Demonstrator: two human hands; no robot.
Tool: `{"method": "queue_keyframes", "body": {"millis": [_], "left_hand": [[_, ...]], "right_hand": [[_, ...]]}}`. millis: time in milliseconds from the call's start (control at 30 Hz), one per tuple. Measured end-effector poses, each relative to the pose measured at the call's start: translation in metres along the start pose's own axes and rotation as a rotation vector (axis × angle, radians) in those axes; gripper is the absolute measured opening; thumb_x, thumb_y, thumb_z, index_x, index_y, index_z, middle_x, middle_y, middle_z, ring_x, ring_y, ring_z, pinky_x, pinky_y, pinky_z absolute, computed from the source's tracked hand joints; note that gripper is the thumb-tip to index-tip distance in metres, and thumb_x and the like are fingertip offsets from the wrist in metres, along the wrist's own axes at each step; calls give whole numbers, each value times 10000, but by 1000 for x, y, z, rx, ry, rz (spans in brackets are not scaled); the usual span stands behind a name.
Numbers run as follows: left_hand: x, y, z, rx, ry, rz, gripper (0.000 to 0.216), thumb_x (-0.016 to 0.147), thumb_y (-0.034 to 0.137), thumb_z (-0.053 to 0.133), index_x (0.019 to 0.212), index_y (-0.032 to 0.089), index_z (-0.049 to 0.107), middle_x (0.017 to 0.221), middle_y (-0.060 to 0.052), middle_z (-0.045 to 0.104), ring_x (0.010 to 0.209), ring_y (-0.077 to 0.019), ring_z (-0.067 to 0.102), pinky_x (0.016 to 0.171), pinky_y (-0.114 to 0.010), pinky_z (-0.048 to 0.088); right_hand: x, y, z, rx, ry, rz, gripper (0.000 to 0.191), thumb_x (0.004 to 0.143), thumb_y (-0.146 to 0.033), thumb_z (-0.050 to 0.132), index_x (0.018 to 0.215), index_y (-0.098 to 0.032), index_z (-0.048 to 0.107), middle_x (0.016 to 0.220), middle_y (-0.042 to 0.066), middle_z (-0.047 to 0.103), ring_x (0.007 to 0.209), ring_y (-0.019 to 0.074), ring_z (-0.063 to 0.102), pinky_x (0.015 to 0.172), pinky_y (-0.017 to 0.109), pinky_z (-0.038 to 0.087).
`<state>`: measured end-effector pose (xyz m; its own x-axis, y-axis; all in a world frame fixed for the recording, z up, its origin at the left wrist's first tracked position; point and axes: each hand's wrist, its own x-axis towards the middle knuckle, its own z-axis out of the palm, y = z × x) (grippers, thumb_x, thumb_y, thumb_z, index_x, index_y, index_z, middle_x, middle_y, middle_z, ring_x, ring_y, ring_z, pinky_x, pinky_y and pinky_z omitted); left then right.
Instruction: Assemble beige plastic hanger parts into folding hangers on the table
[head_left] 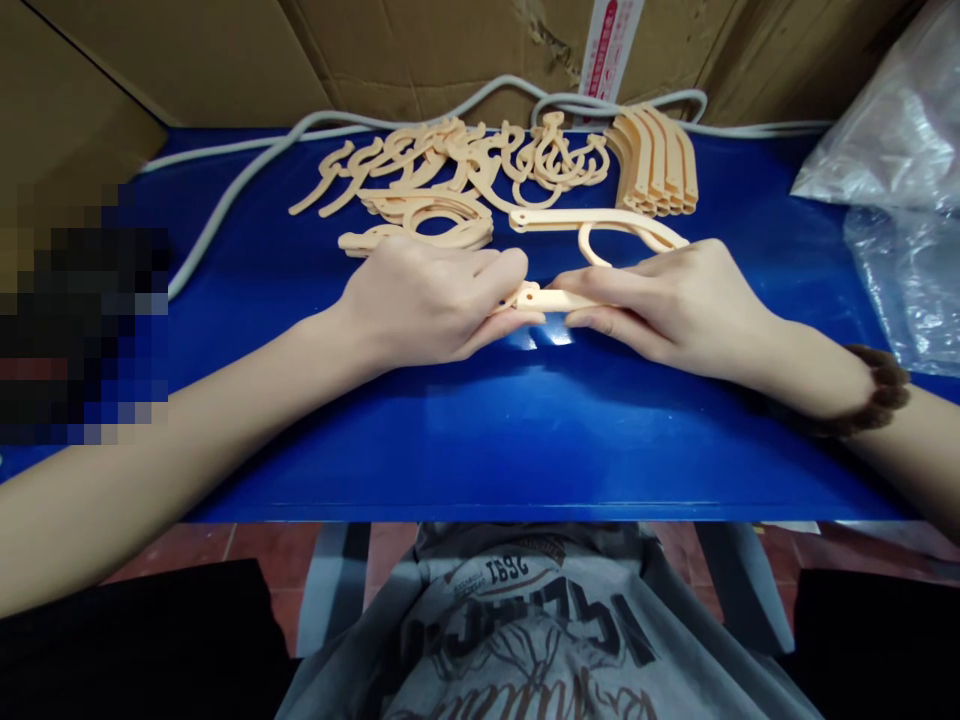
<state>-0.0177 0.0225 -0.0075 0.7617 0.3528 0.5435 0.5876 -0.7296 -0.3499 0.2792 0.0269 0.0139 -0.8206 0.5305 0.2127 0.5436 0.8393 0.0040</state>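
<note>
My right hand (675,305) is closed, with thumb and fingers pinching a cream plastic hanger arm (559,300) that has a hole at its end. My left hand (435,295) is closed on a small cream plastic piece (511,298), mostly hidden by the fingers, which meets that arm's holed end. Both hands are just above the blue table (480,430). Behind them lies another long cream hanger arm (577,217) with a curved part below it, partly covered by my right hand. Several flat curved pieces (465,236) are stacked beyond my left hand.
A spread of cream hanger hooks (420,150) lies at the back, beside a neat stack of hanger arms (656,165). A white cable (259,175) runs along cardboard (450,50) behind the table. Clear plastic bags (900,150) are at the right.
</note>
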Motion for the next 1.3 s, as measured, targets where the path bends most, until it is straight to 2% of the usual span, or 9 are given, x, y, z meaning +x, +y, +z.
{"method": "queue_keyframes", "body": {"millis": [200,367,500,700,900,967,1133,1233,1300], "left_hand": [[-2,-3,6,-50,-59,-3,713,1268,620,192,990,205,700,772,-73,796,655,-234,750,537,-367,291],[-1,0,7,-94,-46,-77,759,1269,656,190,986,182,712,765,-90,775,671,-244,726,569,-382,289],[-1,-1,6,-136,-13,-51,737,1272,651,239,968,174,711,746,-85,755,643,-238,697,564,-382,271],[-6,-2,6,-206,-155,-117,720,1252,683,193,1075,215,711,815,-73,749,669,-251,683,591,-378,340],[-6,-3,5,-273,-199,-160,714,1232,736,250,1112,228,737,871,-90,781,731,-280,729,639,-406,428],[-5,-2,2,-247,-202,-152,707,1240,720,243,1116,227,735,883,-90,795,730,-274,742,630,-402,416],[-1,1,-2,-81,-47,-23,633,1287,563,256,989,211,690,789,-58,788,640,-210,735,529,-381,245],[3,3,-3,-46,69,30,564,1283,499,369,909,204,671,730,-37,761,595,-184,722,501,-365,212],[5,4,-3,-27,91,53,566,1286,451,371,880,199,675,705,-38,747,574,-183,715,489,-360,215]], "right_hand": [[-1,1,1,-78,13,4,809,1259,-611,110,1583,-233,748,998,79,852,821,232,735,681,369,336],[-2,1,0,-134,-6,15,819,1255,-619,110,1550,-228,767,1000,88,867,815,228,740,672,373,326],[-2,2,2,-136,51,-17,820,1266,-600,104,1514,-201,776,964,73,860,776,211,737,653,356,328],[-3,0,1,-170,74,-36,759,1277,-566,143,1519,-212,770,934,60,853,747,206,728,643,358,342],[-2,-2,1,-110,23,15,781,1262,-596,109,1609,-273,730,973,59,854,788,223,728,695,368,351],[-1,-3,2,-63,25,17,763,1260,-603,130,1631,-287,717,1003,62,859,802,230,729,713,367,365],[-1,-2,2,36,14,24,736,1253,-625,189,1629,-274,715,1023,72,854,819,232,731,704,359,368],[0,1,1,74,0,24,732,1246,-639,216,1600,-268,739,982,71,839,772,229,689,710,359,381],[0,3,1,98,-13,19,724,1244,-645,237,1587,-270,753,966,64,829,736,221,650,711,352,376]]}}
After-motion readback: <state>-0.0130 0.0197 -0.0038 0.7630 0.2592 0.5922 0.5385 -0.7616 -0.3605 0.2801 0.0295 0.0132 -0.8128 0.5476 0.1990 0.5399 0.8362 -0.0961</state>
